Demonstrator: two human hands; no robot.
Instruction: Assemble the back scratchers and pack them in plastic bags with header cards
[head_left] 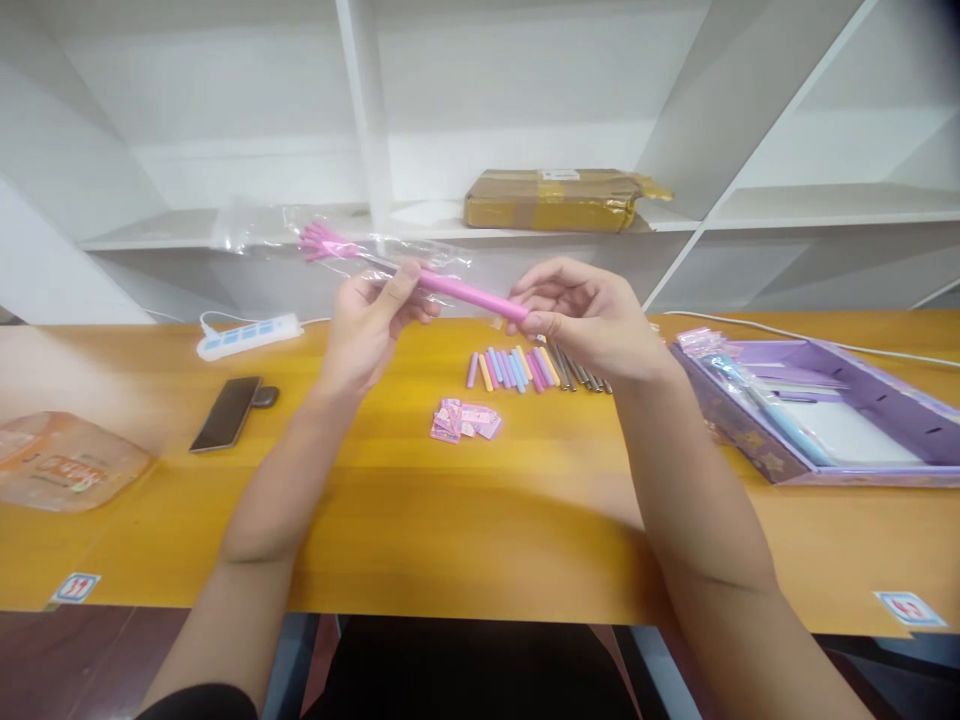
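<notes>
A pink back scratcher (469, 292) with a small hand-shaped head is held up above the table, tilted down to the right. A clear plastic bag (259, 228) covers its head and part of the rod. My left hand (371, 325) pinches it near the middle, where the metal rod meets the pink handle. At the handle's end, the thumb and fingers of my right hand (585, 315) are closed on it. Below lie several pink, yellow, blue and purple tubes (514, 369) in a row, metal rods (574, 368) partly hidden by my right hand, and pink printed cards (465, 420).
To the right, a purple box (795, 470) holds a bagged blue back scratcher (772, 405). A phone (225, 413), a power strip (251, 335) and an orange plastic bag (71, 462) lie left. A taped cardboard box (551, 200) sits on the shelf behind.
</notes>
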